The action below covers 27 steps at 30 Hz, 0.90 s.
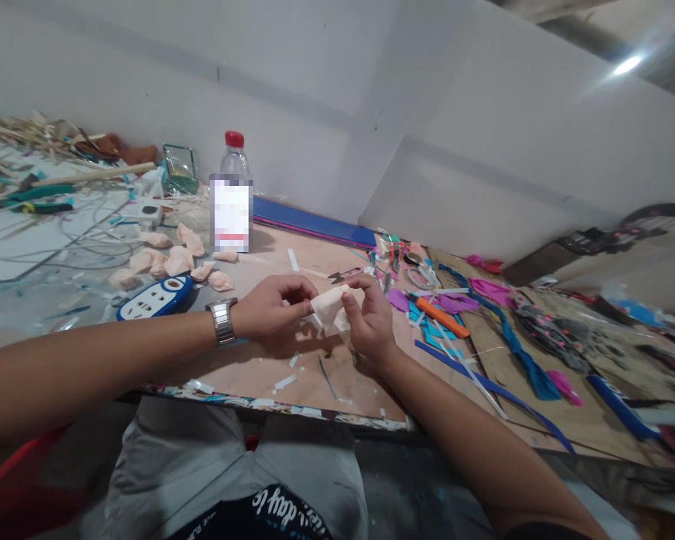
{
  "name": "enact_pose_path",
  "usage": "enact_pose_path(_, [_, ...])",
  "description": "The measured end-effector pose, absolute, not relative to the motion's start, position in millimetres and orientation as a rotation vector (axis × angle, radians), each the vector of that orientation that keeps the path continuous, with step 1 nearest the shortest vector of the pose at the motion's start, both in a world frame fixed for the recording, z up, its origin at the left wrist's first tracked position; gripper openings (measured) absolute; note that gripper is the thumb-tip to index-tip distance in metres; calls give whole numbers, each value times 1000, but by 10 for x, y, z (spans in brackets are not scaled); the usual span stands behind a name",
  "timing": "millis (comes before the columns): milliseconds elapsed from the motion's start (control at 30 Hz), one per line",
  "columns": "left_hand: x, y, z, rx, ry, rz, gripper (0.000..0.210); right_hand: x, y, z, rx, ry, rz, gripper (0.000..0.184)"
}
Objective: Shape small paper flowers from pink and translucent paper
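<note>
Between my two hands, above the tabletop point(247, 375), is a small pale peach piece of thin paper or cloth point(328, 304); which of the two I cannot tell. My left hand point(275, 304), with a metal watch on its wrist, pinches the piece's left edge between thumb and fingers. On the other side my right hand point(370, 319) grips the top right part, thumb pressed on it. Crumpled pale peach pieces point(178, 260) lie in a group beyond my left wrist. Small scissors point(343, 275) rest just behind the hands.
Behind the left forearm lies a blue and white power strip point(157, 298). A red-capped bottle point(233, 202) stands near the wall. An orange cutter point(439, 315), blue strips point(495, 397) and purple scraps are at right. Pliers point(39, 196) and thin sticks point(34, 139) lie far left.
</note>
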<state>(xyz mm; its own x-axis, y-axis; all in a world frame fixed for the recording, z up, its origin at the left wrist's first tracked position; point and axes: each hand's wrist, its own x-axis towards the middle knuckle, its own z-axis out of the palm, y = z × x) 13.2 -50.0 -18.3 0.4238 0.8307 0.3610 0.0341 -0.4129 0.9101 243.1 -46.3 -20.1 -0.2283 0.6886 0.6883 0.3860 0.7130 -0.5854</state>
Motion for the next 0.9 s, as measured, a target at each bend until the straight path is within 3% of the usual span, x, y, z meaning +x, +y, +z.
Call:
enact_pose_path(400, [143, -505, -140, 1719, 825, 1153, 32, 2439, -453, -217, -828, -1847, 343, 15])
enact_pose_path(900, [138, -555, -109, 1842, 776, 1259, 18, 2410, -462, -190, -826, -1849, 369, 16])
